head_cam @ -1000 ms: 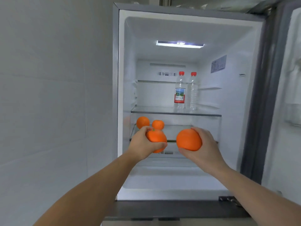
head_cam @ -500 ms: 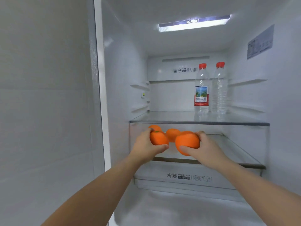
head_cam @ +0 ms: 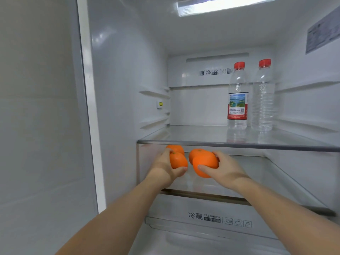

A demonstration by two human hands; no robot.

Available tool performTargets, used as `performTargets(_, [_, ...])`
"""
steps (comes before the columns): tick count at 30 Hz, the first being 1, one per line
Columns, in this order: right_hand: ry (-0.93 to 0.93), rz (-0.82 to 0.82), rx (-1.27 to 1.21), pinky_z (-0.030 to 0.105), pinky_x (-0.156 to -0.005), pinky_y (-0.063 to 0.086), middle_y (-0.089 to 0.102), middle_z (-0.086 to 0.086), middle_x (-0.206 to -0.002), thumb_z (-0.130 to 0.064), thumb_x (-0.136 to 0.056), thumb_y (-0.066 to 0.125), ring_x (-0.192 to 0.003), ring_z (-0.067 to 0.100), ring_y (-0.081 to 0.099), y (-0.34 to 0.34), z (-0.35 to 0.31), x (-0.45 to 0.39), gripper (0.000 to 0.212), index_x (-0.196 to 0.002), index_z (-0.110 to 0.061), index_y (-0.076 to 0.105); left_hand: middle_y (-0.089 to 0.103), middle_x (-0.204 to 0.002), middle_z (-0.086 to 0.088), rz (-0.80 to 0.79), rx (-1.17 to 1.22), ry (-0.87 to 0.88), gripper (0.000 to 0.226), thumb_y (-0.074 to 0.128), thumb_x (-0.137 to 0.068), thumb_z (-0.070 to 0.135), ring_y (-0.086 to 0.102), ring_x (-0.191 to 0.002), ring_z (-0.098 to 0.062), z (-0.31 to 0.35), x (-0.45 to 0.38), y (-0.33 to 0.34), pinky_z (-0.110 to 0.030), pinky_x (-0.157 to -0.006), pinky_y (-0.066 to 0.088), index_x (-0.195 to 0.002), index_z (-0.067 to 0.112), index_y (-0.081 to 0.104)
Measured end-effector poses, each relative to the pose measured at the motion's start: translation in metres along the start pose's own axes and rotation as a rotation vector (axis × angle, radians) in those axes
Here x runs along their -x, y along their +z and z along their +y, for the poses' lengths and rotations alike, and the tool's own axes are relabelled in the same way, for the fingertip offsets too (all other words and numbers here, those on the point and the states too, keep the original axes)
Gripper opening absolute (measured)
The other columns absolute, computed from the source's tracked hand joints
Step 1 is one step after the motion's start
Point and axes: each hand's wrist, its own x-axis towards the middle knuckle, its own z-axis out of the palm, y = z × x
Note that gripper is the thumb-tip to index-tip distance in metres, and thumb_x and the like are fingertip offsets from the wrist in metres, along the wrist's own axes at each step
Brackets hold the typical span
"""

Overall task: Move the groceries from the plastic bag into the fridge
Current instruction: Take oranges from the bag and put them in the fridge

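Left hand: my left hand (head_cam: 165, 170), centre of the frame, has its fingers clenched around 1 orange (head_cam: 178, 160), thumb under it.
Right hand: my right hand (head_cam: 223, 169), just right of centre, is grasping a larger orange (head_cam: 205, 163), thumb across its front.
Shelf: both held oranges sit just inside the lower glass shelf (head_cam: 257, 173); I cannot tell if they touch it.
Oranges behind: 2 more oranges lie behind, 1 (head_cam: 177, 148) past the left hand, 1 (head_cam: 195, 153) between the hands.
Upper shelf: 2 water bottles stand upright at upper right, 1 labelled (head_cam: 237, 96), 1 plain (head_cam: 262, 96).
Crisper drawer: (head_cam: 202, 216) lower centre, closed.
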Motion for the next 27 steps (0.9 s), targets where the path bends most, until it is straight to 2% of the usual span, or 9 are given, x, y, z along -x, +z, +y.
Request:
performTargets(5, [-0.015, -0.009, -0.037, 0.029, -0.085, 0.042, 0.059, 0.001, -0.126, -0.049, -0.08, 0.07, -0.106, 0.02, 0.055, 0.016, -0.007, -0.011, 0.061, -0.131, -0.022, 0.05, 0.036, -0.141, -0.005, -0.015, -0.141, 0.004, 0.072, 0.07, -0.084, 0.041, 0.043, -0.125, -0.025, 0.0, -0.013, 0.003, -0.035, -0.105, 0.038, -0.142, 0.017, 0.034])
performTargets(8, [-0.049, -0.002, -0.068, 0.029, -0.089, 0.043, 0.058, -0.001, -0.128, -0.047, -0.08, 0.07, -0.111, 0.02, 0.056, 0.024, -0.012, -0.015, 0.061, -0.133, -0.026, 0.049, 0.036, -0.145, -0.008, 0.022, -0.201, -0.002, 0.076, 0.066, -0.087, 0.041, 0.038, -0.131, -0.027, -0.005, -0.017, 0.005, -0.037, -0.11, 0.033, -0.148, 0.016, 0.029])
performTargets(10, [-0.052, 0.0, -0.086, 0.032, -0.093, 0.045, 0.058, -0.002, -0.129, -0.048, -0.079, 0.07, -0.109, 0.018, 0.056, 0.027, -0.013, -0.016, 0.062, -0.133, -0.027, 0.049, 0.037, -0.147, -0.009, 0.019, -0.21, 0.004, 0.077, 0.064, -0.088, 0.039, 0.037, -0.133, -0.027, -0.008, -0.019, 0.006, -0.039, -0.111, 0.032, -0.15, 0.017, 0.026])
performTargets(13, [-0.075, 0.003, -0.101, 0.027, -0.087, 0.042, 0.059, -0.003, -0.126, -0.045, -0.08, 0.071, -0.099, 0.012, 0.052, 0.03, -0.015, -0.018, 0.058, -0.131, -0.027, 0.051, 0.036, -0.148, -0.007, -0.002, -0.206, 0.02, 0.077, 0.064, -0.088, 0.037, 0.037, -0.134, -0.028, -0.012, -0.022, 0.005, -0.043, -0.11, 0.034, -0.151, 0.021, 0.024])
performTargets(16, [-0.091, -0.001, -0.1, 0.026, -0.086, 0.04, 0.058, -0.003, -0.125, -0.045, -0.079, 0.071, -0.098, 0.011, 0.052, 0.032, -0.014, -0.02, 0.058, -0.13, -0.03, 0.05, 0.032, -0.151, -0.006, -0.003, -0.215, 0.034, 0.076, 0.066, -0.086, 0.036, 0.035, -0.135, -0.028, -0.015, -0.026, 0.004, -0.044, -0.111, 0.033, -0.15, 0.021, 0.026])
performTargets(20, [-0.084, -0.014, -0.103, 0.031, -0.091, 0.045, 0.055, -0.003, -0.128, -0.046, -0.076, 0.074, -0.103, 0.013, 0.053, 0.031, -0.014, -0.019, 0.065, -0.132, -0.032, 0.046, 0.032, -0.151, -0.006, 0.012, -0.23, 0.07, 0.077, 0.068, -0.083, 0.035, 0.034, -0.136, -0.027, -0.015, -0.029, 0.002, -0.044, -0.112, 0.033, -0.149, 0.021, 0.03])
performTargets(24, [-0.054, -0.017, -0.069, 0.045, -0.097, 0.047, 0.055, -0.006, -0.13, -0.062, -0.063, 0.071, -0.113, 0.018, 0.056, 0.025, -0.016, -0.016, 0.077, -0.131, -0.038, 0.044, 0.03, -0.153, -0.004, 0.017, -0.257, 0.099, 0.078, 0.067, -0.084, 0.036, 0.031, -0.139, -0.026, -0.013, -0.026, 0.002, -0.045, -0.113, 0.031, -0.15, 0.024, 0.026])
performTargets(27, [-0.04, -0.026, -0.032, 0.048, -0.1, 0.045, 0.052, -0.003, -0.134, -0.06, -0.068, 0.071, -0.119, 0.021, 0.053, 0.018, -0.016, -0.012, 0.077, -0.134, -0.033, 0.042, 0.027, -0.155, -0.002, 0.015, -0.27, 0.117, 0.079, 0.066, -0.086, 0.037, 0.028, -0.141, -0.025, -0.009, -0.021, 0.003, -0.045, -0.114, 0.03, -0.151, 0.025, 0.023])
